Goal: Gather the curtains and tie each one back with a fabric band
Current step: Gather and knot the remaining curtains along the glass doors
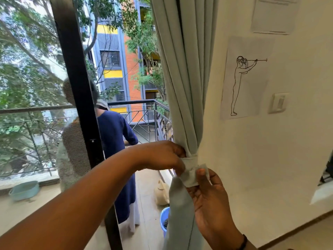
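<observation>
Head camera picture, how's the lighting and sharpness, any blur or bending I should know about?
Head view: soft daylight comes in from the balcony side, no harsh glare; the black door frame bows from the wide-angle lens; the left hand and right hand on the fabric band around the gathered curtain are slightly soft; the sheet high on the wall is unreadable.

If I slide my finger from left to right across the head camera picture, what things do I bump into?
Teal basin → black door frame → person in blue → curtain → drawing → light switch.
</observation>
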